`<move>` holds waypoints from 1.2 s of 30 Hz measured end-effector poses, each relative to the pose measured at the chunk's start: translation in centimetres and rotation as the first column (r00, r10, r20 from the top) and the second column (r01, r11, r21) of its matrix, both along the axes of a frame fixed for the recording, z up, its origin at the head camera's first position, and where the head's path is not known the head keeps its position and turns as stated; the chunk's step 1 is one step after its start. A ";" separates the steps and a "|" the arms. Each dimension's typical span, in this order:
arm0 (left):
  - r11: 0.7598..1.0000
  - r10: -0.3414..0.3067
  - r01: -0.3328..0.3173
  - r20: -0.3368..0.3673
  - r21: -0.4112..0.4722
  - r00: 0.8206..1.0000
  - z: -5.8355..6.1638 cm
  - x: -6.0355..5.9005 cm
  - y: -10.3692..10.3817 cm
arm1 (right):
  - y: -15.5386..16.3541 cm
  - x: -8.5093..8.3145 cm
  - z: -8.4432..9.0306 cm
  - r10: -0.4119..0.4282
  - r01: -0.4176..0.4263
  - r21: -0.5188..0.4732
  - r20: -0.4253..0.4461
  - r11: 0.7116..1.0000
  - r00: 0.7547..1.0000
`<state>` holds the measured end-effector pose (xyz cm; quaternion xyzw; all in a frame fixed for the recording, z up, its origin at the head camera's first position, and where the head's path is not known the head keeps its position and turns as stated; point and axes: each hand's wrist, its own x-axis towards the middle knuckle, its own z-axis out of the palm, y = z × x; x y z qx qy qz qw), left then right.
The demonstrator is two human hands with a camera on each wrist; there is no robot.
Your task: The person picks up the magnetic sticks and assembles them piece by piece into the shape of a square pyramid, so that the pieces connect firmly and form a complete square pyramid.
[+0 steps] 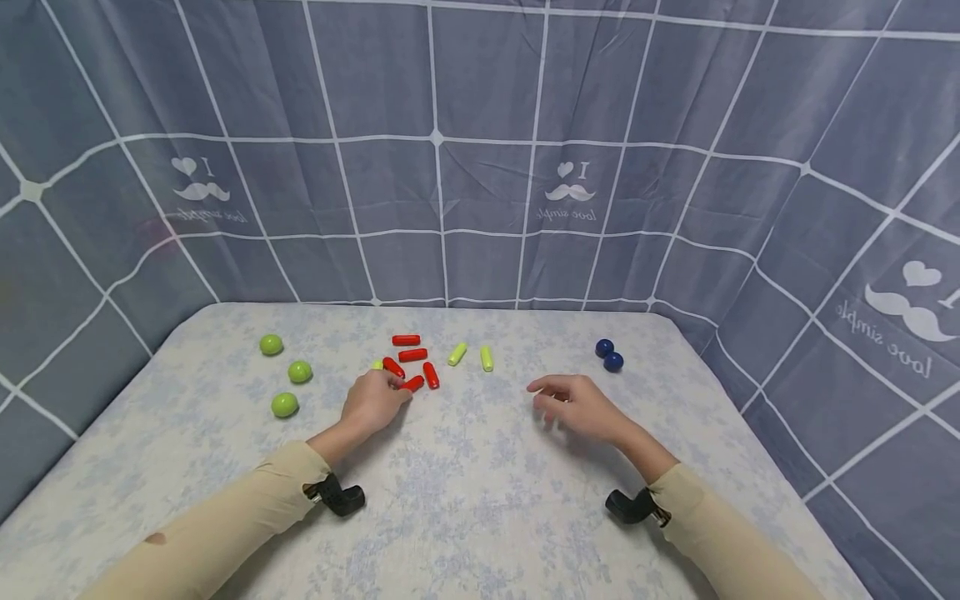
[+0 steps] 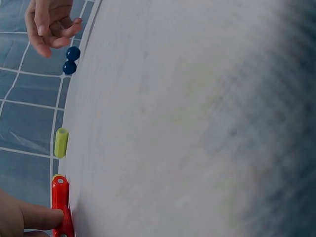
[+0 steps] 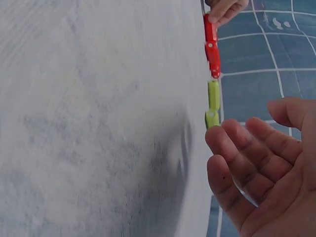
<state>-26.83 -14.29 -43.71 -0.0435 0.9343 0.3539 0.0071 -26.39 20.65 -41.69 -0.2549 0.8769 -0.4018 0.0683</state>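
Observation:
My left hand (image 1: 375, 400) pinches a short red stick-shaped piece (image 1: 412, 384) at its near end, low over the table. More red pieces (image 1: 412, 355) lie scattered just beyond those fingers, and one yellow-green piece (image 1: 377, 365) is partly hidden behind the hand. In the left wrist view, a fingertip presses on the red plastic (image 2: 61, 197), which has a small hole in its end. My right hand (image 1: 581, 406) hovers above the table with relaxed, slightly bent fingers and holds nothing. Nearest to it are two dark blue balls (image 1: 613, 362) and a yellow-green stick (image 1: 487, 358).
Three bright green balls (image 1: 285, 405) sit on the left side of the table. Another yellow-green stick (image 1: 457, 354) lies right of the red ones. A pale floral cloth (image 1: 480, 517) covers the table, and a grey-blue checked curtain (image 1: 487, 192) hangs behind and at both sides.

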 end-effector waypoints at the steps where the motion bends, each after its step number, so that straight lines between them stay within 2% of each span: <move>1: 1.000 -0.004 0.004 -0.003 -0.007 1.000 0.0 0.0 0.0 | 0.1 0.0 0.0 -0.006 0.006 0.007 -0.003 1.000 1.000; 7: 1.000 -0.030 0.030 0.000 0.000 1.000 0.1 0.2 -0.5 | 1.0 -0.2 0.0 -0.062 0.062 0.025 0.005 0.998 0.998; 15: 0.998 -0.050 0.051 0.031 -0.036 0.998 0.2 0.4 -1.3 | 2.3 -0.5 0.1 -0.109 0.113 -0.053 0.061 0.992 0.992; 25: 0.996 -0.094 0.094 0.066 -0.006 0.993 0.4 1.1 -1.2 | 4.4 -1.4 -0.3 -0.182 0.191 -0.073 0.111 0.979 0.977; 30: 0.993 -0.114 0.115 0.071 0.003 0.991 0.5 1.3 -1.1 | 5.1 -2.1 -0.4 -0.248 0.261 -0.105 0.125 0.959 0.961; 36: 0.991 -0.133 0.132 0.073 0.022 0.988 0.7 1.5 -1.2 | 5.6 -3.0 -0.4 -0.362 0.389 -0.150 0.180 0.909 0.915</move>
